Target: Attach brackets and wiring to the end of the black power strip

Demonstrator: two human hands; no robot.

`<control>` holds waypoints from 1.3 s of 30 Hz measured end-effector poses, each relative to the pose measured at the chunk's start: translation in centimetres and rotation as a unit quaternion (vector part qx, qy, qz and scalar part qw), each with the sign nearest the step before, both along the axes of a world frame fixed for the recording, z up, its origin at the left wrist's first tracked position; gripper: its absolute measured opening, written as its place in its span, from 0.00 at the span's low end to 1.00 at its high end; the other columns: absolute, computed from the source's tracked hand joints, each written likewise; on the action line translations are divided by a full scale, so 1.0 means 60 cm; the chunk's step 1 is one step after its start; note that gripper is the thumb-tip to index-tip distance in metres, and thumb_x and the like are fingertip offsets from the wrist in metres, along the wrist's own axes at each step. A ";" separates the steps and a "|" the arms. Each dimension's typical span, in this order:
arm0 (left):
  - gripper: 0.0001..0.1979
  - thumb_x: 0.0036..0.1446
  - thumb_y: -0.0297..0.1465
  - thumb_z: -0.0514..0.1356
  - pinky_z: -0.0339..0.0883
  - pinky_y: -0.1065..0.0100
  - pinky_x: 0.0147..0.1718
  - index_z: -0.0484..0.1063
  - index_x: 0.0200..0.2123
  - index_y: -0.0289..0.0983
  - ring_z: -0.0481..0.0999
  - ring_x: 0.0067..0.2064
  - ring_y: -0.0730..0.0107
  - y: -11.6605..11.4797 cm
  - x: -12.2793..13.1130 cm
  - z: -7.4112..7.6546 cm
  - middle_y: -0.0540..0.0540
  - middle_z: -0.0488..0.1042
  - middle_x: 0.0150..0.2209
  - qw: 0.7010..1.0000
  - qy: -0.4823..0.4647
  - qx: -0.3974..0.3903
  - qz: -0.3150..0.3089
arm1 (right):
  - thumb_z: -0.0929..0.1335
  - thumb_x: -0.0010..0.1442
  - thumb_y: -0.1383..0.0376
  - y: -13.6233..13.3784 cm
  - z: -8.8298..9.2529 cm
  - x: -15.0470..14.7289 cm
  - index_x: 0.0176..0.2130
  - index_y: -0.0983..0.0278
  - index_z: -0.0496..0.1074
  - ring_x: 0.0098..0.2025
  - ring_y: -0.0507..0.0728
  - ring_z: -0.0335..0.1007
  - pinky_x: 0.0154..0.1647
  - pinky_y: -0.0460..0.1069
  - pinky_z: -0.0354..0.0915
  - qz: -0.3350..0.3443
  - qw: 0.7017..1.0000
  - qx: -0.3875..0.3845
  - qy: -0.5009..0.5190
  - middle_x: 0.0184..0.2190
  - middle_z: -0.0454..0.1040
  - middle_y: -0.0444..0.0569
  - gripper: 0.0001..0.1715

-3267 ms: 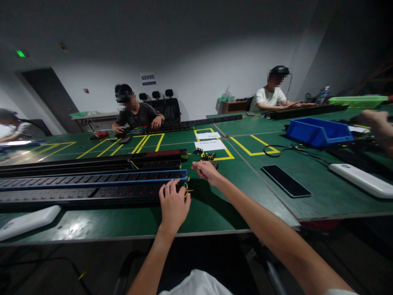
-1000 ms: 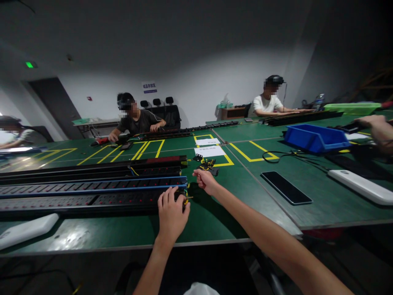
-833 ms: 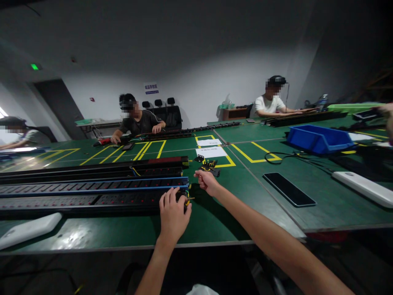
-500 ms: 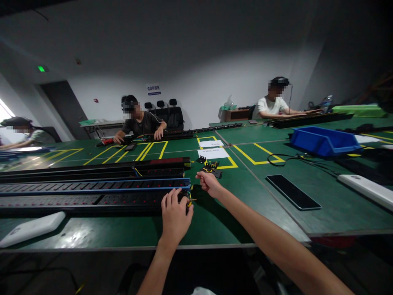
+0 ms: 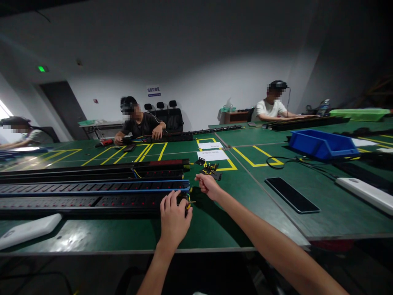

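Several long black power strips (image 5: 92, 190) lie side by side on the green table (image 5: 215, 221), their open ends facing right. My left hand (image 5: 173, 219) rests on the end of the nearest strip, fingers curled over it beside short yellow wires (image 5: 188, 201). My right hand (image 5: 208, 185) hovers just right of the strip ends, fingers pinched together on something too small to name. Just beyond it lie small black brackets with yellow wires (image 5: 209, 169).
A black phone (image 5: 292, 194) lies to the right, a white oblong device (image 5: 365, 193) beyond it and another (image 5: 29, 230) at near left. A blue bin (image 5: 321, 143) and black cable (image 5: 276, 161) sit farther right. Three people sit at the far tables. White paper sheets (image 5: 212, 155) lie in yellow marked boxes.
The view drifted slightly; my right hand moved a little nearer the strip ends, staying pinched. A co-worker's hand at the right edge has left the view. My left hand stayed put.
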State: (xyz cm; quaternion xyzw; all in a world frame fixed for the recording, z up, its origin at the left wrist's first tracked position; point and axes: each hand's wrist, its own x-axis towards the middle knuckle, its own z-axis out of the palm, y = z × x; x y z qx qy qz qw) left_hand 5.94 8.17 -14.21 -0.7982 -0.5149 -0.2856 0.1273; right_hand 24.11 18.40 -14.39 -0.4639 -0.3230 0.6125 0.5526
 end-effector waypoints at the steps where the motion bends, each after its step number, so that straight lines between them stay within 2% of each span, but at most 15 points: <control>1: 0.06 0.60 0.33 0.60 0.58 0.43 0.61 0.78 0.38 0.41 0.66 0.62 0.47 0.000 0.000 0.000 0.39 0.72 0.58 1.000 0.000 -0.001 0.000 | 0.69 0.57 0.62 0.000 0.000 0.000 0.27 0.66 0.69 0.13 0.44 0.43 0.13 0.41 0.40 0.000 1.000 0.000 -0.002 0.13 0.52 0.33 0.11; 25: 0.05 0.59 0.33 0.61 0.58 0.44 0.62 0.78 0.38 0.41 0.66 0.63 0.48 0.000 0.001 -0.002 0.40 0.72 0.58 1.000 -0.009 -0.004 -0.001 | 0.66 0.61 0.63 0.005 -0.008 0.000 0.28 0.67 0.70 0.13 0.44 0.43 0.13 0.41 0.40 0.006 1.000 0.005 -0.015 0.13 0.53 0.33 0.12; 39: 0.06 0.59 0.33 0.61 0.57 0.44 0.62 0.78 0.38 0.41 0.66 0.62 0.48 0.000 0.001 -0.002 0.40 0.72 0.58 1.000 -0.007 -0.006 0.000 | 0.65 0.62 0.65 -0.003 0.006 -0.003 0.27 0.67 0.69 0.13 0.44 0.43 0.13 0.41 0.39 0.010 1.000 -0.005 -0.016 0.13 0.53 0.34 0.12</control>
